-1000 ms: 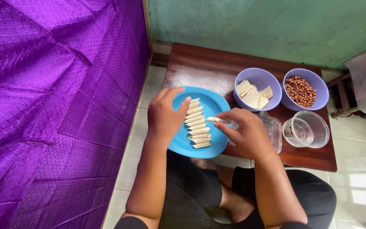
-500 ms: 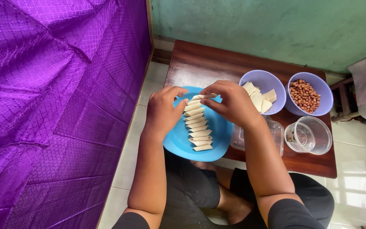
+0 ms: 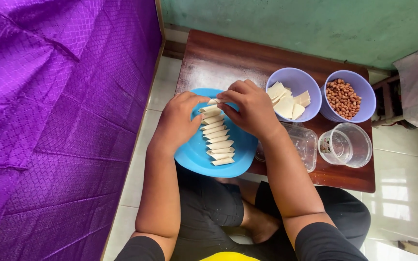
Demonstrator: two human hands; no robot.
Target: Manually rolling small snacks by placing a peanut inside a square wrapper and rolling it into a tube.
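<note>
Right now both hands meet over a smooth round blue plastic plate [image 3: 194,154] at the near edge of a dark, glossy wooden table [image 3: 218,58]. Left hand [image 3: 177,121] curled narrow, fingertips touching the top rolled pastry piece [image 3: 212,102]; right hand [image 3: 250,108] pinches the same piece from the other side, fingers bent close. Below it, a neat column of pale, matte rolled wrappers [image 3: 217,137], small cylinders lying side by side down the plate's middle. Just right of the plate: lavender plastic bowl [image 3: 296,79] with flat square pastry sheets [image 3: 286,101], stacked loosely. Beside that, a second lavender bowl [image 3: 364,92] full of reddish-brown peanuts [image 3: 343,98]. Near edge: clear rectangular plastic container [image 3: 306,145], partly behind the right forearm, and a clear round container [image 3: 347,145]. Shiny purple quilted fabric [image 3: 59,121] fills the left; pale floor tiles below.
</note>
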